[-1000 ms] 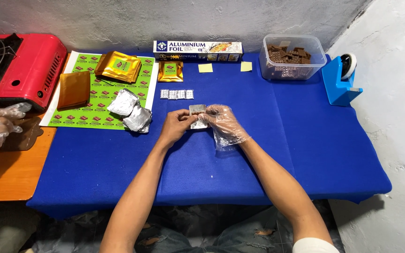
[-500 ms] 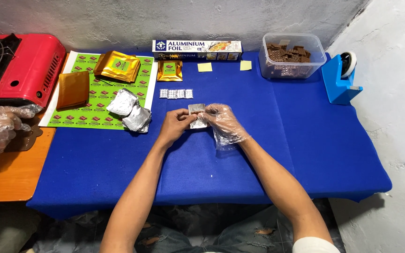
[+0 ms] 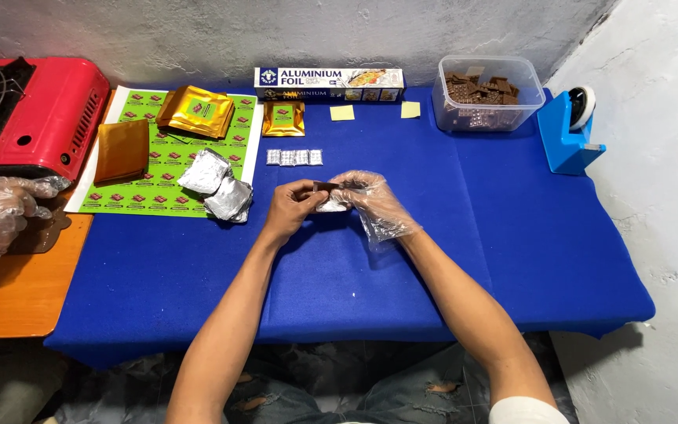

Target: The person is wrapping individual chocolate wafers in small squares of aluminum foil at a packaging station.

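L hand (image 3: 290, 206) bare, no glove. R hand (image 3: 372, 202): thin clear plastic glove, loose past fingers (image 3: 355, 184), cuff baggy at wrist. Forearms bare. White sleeve edge, R arm. Torn jeans.

rough grey wall (image 3: 198, 31) | blue-covered table (image 3: 512, 235) | even light

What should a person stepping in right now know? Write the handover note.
Left hand, bare, and right hand, in a clear glove, hold a brown piece over foil above the blue table.
Done: four small foil-wrapped pieces in a row; larger foil packets on the green sheet.
Left: the piece is only partly wrapped; more brown pieces sit in the clear tub. Foil box at the back.
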